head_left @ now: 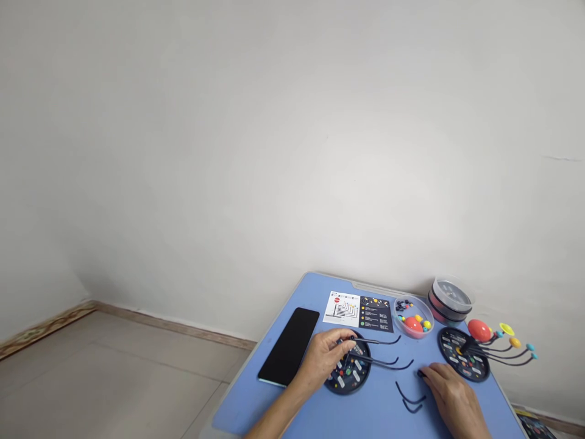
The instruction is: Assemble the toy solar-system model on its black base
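Observation:
Over a round black base (pixel 354 383) printed with planets, my left hand (pixel 326 353) pinches the ring end of a thin black curved rod (pixel 379 341). Two more curved rods stick out to the right just below it, over the base. My right hand (pixel 450 390) is closed on the tabletop, with a small black piece (pixel 421 372) at its fingertips; whether it is part of a rod is hidden. Loose black curved rods (pixel 411 402) lie between the hands. An assembled solar system model (pixel 466 366) with a red ball (pixel 479 330) and small coloured balls stands at the right.
A phone (pixel 290 344) lies on the blue table (pixel 247 396) at the left. Behind the base is an instruction sheet (pixel 359 311). A clear dish (pixel 414 316) holds coloured balls and small black parts. Stacked round containers (pixel 450 299) stand near the wall (pixel 292 152).

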A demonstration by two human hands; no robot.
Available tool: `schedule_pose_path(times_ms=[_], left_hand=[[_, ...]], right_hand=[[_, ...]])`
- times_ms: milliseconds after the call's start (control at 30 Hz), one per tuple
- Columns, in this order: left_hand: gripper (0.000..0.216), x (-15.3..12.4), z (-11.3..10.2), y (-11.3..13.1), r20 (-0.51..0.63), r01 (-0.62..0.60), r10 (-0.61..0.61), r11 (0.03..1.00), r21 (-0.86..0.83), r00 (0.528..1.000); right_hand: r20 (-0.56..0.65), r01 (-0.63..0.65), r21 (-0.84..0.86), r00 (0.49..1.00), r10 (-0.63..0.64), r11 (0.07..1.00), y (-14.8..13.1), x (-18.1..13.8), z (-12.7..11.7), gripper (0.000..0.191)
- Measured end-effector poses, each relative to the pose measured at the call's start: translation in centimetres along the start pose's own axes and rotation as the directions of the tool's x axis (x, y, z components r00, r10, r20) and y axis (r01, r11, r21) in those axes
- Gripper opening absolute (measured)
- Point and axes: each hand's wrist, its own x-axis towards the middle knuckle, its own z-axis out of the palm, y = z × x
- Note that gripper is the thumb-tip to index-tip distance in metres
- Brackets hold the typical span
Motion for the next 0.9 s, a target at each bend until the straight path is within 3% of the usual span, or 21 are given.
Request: schedule_pose_path(times_ms=[300,667,800,900], left_hand=[[0.032,-0.1,0.1,0.1,-0.012,0.052,-0.052,0.998,-0.023,0.999],[0.027,-0.3,0.2,0.3,-0.007,0.059,-0.060,0.998,-0.038,0.998],[0.026,-0.4,0.0,0.3,-0.014,0.030,-0.030,0.999,-0.027,0.999],[0.025,-0.4,0.1,0.2,-0.010,0.022,-0.022,0.999,-0.025,1.000]], right_hand=[[-0.033,-0.022,0.031,0.999,0.023,0.999,0.0,-0.2,0.2,0.044],[-0.047,0.004,-0.014,0.999,-0.005,1.000,-0.4,0.2,-0.1,0.056],[-0.039,0.014,-0.044,0.999,-0.015,0.999,0.6,-0.2,-0.7,0.048],[-0.099,0.026,-0.068,0.995,-0.032,0.997,0.9,0.2,-2.8,0.034]])
